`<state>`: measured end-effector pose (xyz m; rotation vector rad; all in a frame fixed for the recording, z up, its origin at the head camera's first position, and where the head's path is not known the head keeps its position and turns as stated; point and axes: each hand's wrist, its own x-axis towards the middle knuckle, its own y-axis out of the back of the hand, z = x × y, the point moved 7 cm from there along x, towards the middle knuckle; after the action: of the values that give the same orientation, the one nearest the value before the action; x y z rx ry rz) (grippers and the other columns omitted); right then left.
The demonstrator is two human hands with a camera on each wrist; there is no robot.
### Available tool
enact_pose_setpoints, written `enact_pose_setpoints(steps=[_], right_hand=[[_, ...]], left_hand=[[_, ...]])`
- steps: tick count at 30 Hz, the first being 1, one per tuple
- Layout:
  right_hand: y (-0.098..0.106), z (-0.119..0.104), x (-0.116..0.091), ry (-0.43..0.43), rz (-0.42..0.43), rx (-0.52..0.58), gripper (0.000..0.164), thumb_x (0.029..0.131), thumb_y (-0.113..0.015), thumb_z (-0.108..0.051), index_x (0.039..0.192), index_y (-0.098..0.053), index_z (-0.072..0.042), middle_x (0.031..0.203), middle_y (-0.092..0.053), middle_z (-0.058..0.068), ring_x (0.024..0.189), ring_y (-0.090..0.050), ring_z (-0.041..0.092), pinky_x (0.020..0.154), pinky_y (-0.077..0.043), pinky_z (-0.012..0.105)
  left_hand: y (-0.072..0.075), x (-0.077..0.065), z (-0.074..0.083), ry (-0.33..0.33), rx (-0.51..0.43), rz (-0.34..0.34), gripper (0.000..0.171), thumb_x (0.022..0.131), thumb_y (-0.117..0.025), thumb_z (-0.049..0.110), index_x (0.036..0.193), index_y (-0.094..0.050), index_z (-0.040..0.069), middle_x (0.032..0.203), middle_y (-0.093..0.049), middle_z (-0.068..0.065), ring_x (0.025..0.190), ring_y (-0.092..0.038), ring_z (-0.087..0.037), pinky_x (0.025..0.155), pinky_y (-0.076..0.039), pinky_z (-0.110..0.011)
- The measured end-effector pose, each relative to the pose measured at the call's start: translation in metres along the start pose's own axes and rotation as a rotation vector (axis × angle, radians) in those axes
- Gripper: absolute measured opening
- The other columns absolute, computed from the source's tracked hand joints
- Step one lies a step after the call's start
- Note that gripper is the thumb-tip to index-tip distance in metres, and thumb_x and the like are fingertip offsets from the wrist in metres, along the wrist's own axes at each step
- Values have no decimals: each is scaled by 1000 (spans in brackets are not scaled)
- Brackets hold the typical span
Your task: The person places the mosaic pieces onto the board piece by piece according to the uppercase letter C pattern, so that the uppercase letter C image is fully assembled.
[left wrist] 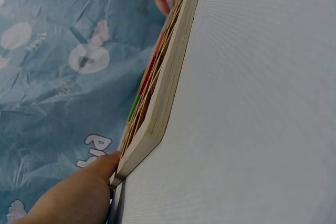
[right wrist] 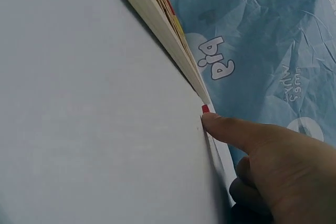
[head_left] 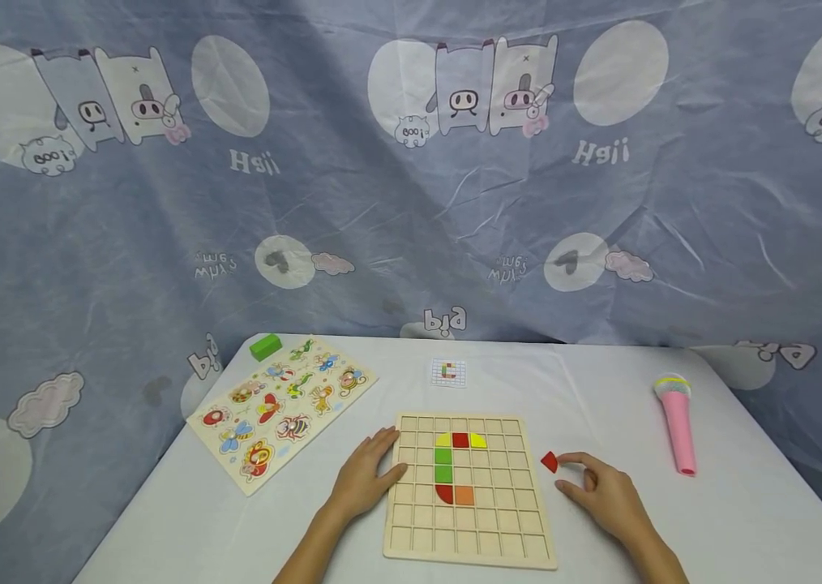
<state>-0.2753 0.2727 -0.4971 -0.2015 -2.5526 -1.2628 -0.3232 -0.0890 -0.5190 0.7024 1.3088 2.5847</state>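
A square wooden grid board [head_left: 469, 519] lies on the table, with yellow, red, green and orange pieces in some of its cells. My left hand [head_left: 366, 478] rests at the board's left edge, fingers extended and thumb touching the rim; the left wrist view shows the hand [left wrist: 79, 195] at a corner of the board. To the right of the board is a loose red piece [head_left: 550, 461] with a curved side. My right hand [head_left: 610, 496] has its index fingertip at this piece, and its thumb stands apart from the index finger. The right wrist view shows the red piece [right wrist: 205, 108] right by a fingertip.
A small pattern card [head_left: 448, 373] lies beyond the board. To the left is a wooden insect puzzle [head_left: 280, 454], with a green block [head_left: 266, 347] by its far corner. A pink microphone [head_left: 677, 430] lies at the right. Behind the table hangs a printed blue-grey curtain [head_left: 411, 219].
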Motion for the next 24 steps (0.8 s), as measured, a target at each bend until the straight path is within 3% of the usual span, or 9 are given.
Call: enact_pose_setpoints(steps=[12,24], right_hand=[[-9,5,20,55,-232,100,40,74,-77,-32,111,-66,-21,50,-32,-11,44,-25,0,39,-24,17],[-8,8,21,13,-179,63,36,73,-77,-34,103,-67,-18,51,-34,-9,45,-26,2,40,-26,19]], left_hand=[[0,0,1,3,4,-2,60,89,-57,43,135,-46,7,140,-43,-9,130,-36,-26,109,-25,-42],[2,-1,3,-23,13,32,59,88,-59,41,134,-47,7,138,-45,-10,129,-38,-27,108,-28,-43]])
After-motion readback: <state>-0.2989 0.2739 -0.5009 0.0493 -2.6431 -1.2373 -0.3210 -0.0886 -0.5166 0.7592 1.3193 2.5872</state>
